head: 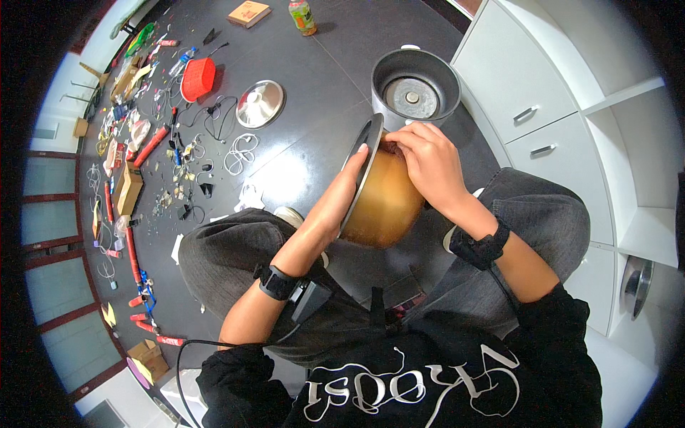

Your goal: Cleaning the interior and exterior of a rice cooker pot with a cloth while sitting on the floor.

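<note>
Between my knees I hold a rounded metal pot with a golden-brown outer side, tipped so that its dark, silver-rimmed opening faces left. My left hand grips it at the rim, the thumb over the edge. My right hand pinches a small dark reddish-brown piece, perhaps a scouring pad, against the outer side near the top. Just beyond stands a grey electric cooker body with a round heating plate inside. A shiny metal lid with a knob lies on the floor to its left.
A red plastic basket, a white cable, red tubes and cardboard boxes litter the floor at left. A drink bottle and an orange-covered book are at the top. White drawers stand close at right.
</note>
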`<state>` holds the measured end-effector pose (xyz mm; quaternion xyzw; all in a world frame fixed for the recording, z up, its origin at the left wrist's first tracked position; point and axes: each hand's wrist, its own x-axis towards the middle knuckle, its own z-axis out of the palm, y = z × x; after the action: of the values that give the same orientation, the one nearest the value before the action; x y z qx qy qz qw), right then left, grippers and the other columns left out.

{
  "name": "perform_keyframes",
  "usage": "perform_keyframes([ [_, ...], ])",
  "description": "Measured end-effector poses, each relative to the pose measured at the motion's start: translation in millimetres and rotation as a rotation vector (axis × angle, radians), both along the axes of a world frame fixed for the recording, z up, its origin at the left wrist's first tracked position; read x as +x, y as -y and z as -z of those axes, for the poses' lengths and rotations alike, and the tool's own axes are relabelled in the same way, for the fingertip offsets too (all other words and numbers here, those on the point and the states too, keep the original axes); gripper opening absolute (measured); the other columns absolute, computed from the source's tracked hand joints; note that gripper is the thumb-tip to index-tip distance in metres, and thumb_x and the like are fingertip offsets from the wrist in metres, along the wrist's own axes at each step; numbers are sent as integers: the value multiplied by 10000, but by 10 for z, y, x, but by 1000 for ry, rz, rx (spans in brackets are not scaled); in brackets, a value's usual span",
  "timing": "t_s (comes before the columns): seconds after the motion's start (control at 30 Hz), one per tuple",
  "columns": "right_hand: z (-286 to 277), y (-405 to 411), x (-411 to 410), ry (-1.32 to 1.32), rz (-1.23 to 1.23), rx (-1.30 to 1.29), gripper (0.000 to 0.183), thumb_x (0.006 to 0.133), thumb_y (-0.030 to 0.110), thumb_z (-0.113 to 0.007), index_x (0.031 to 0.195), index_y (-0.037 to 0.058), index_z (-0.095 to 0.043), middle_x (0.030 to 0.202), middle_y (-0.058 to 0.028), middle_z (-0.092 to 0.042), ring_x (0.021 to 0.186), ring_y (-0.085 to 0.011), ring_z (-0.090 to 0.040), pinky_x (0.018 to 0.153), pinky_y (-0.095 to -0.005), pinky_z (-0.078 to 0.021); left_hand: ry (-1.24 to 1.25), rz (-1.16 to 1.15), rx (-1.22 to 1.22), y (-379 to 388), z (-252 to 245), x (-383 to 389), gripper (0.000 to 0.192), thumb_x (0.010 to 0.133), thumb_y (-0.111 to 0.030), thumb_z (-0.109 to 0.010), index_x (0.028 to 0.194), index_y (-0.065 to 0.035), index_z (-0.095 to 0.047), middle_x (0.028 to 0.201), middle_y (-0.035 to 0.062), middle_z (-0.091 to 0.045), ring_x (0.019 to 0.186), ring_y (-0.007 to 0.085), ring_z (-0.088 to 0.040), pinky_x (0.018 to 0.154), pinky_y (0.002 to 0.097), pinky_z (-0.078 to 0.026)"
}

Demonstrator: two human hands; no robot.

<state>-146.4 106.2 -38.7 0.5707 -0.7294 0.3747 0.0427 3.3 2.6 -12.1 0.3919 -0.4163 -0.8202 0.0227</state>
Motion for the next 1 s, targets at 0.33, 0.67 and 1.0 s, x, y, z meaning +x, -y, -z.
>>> perform_keyframes([
  [0.33,-118,-166,403,-51,-398,-45,232,753,15,-663,963,67,-747,943,-50,-656,848,-246,-629,723,-349,-536,17,-60,-7,13,-126,32,612,1006,-604,-456,1148,-52,-678,950,92,-720,786,187,-707,726,315,-579],
  [0.67,-46,-15,85,-12,-135,-26,219,827,40,-625,993,103,-754,918,-71,-648,904,-264,-635,765,-386,-551,34,-106,22,20,-106,-16,663,1006,-616,-442,1081,-4,-687,863,103,-730,739,195,-711,686,308,-578],
  [1.0,-11,-43,117,28,-86,-1,255,809,-15,-600,998,78,-744,952,-73,-655,932,-283,-638,813,-392,-545,80,-136,42,37,-110,-9,716,989,-652,-433,1127,6,-678,936,125,-736,764,196,-713,724,320,-582],
])
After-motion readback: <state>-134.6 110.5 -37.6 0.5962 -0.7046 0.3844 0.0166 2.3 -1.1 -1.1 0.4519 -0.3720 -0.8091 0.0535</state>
